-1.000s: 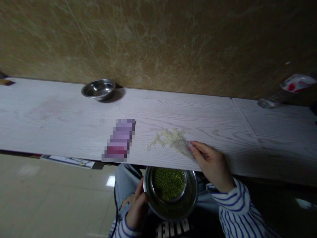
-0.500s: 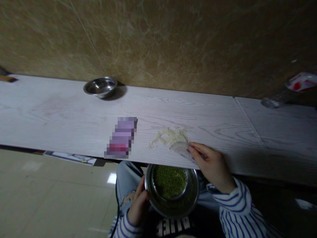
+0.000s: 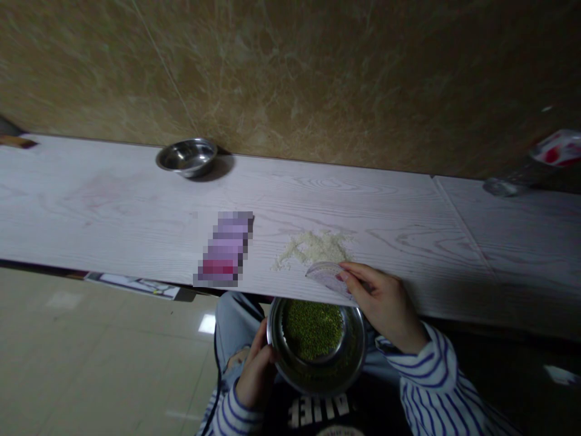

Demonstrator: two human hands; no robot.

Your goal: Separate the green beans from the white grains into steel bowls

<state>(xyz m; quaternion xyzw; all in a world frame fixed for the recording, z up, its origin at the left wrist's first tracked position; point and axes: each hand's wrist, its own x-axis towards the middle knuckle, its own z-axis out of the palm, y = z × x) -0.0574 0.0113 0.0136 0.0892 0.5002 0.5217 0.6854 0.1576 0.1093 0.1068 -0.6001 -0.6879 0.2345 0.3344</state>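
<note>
My left hand [image 3: 257, 370] grips the left rim of a steel bowl [image 3: 313, 383], which sits below the table's front edge over my lap. Green mung beans [image 3: 313, 330] lie inside the bowl. Between the thumb and fingers of my right hand [image 3: 385, 301] is a clear plastic protractor [image 3: 325, 275], its curved edge toward the wall. Just beyond that edge, a loose pile of white rice grains [image 3: 318, 246] is spread on the white wood-grain table [image 3: 390, 212]. My right hand rests near the table's front edge.
A blurred-out purple phone-like rectangle [image 3: 226, 248] lies left of the rice. Farther back stands a small steel bowl [image 3: 187, 158] near the marbled wall [image 3: 290, 85]. A clear plastic bottle [image 3: 529, 166] with a red-and-white label is at the right. A brown wooden piece [image 3: 17, 142] lies far left.
The protractor has drawn slightly back from the rice toward the table's front edge, with my right hand. My left hand keeps its grip on the bowl. The view has shifted a little.
</note>
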